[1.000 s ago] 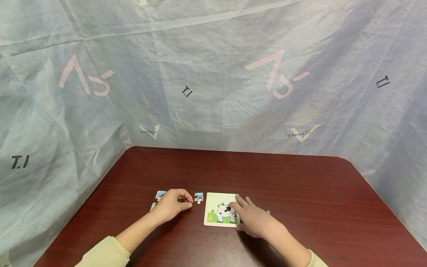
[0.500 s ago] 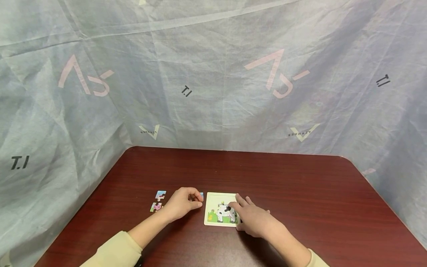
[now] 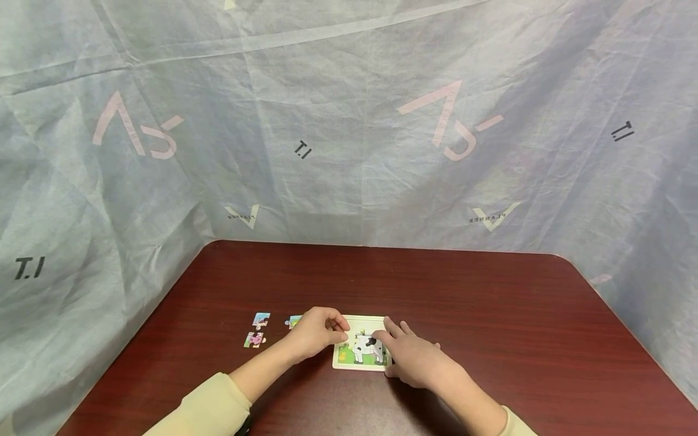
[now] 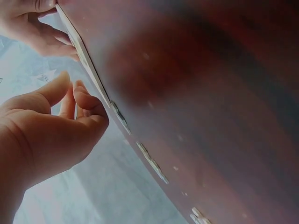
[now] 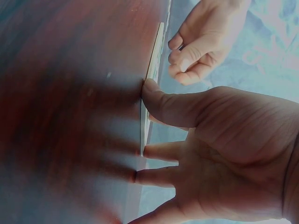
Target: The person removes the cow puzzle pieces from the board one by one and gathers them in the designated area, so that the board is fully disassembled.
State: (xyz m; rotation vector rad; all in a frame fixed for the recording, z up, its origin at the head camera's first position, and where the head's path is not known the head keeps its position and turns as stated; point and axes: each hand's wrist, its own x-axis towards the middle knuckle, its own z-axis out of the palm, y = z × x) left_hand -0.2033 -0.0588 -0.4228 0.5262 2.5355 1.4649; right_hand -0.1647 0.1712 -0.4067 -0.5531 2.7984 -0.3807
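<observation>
A cream-framed puzzle board (image 3: 361, 367) with a cow picture lies flat on the table. Over its left part, my left hand (image 3: 318, 333) brings thumb and fingertips together; a small dark edge shows between them in the right wrist view, seemingly a puzzle piece mostly hidden by the fingers. My right hand (image 3: 417, 357) rests on the board's right side, fingers spread and fairly straight, the thumb at the near edge. Left of the board lie loose puzzle pieces: a blue-topped one (image 3: 261, 319), a pink one (image 3: 254, 340), and another (image 3: 293, 321) partly covered by the left hand.
The dark red-brown table (image 3: 480, 303) extends behind and right of the board. Grey printed sheeting (image 3: 360, 145) hangs around its back and sides. In the left wrist view, a loose puzzle piece (image 4: 121, 117) lies close to the board, hidden by the left hand in the head view.
My left hand has moved right, from beside the loose pieces to over the board's left part, uncovering pieces on the left. The right hand and board have stayed in place.
</observation>
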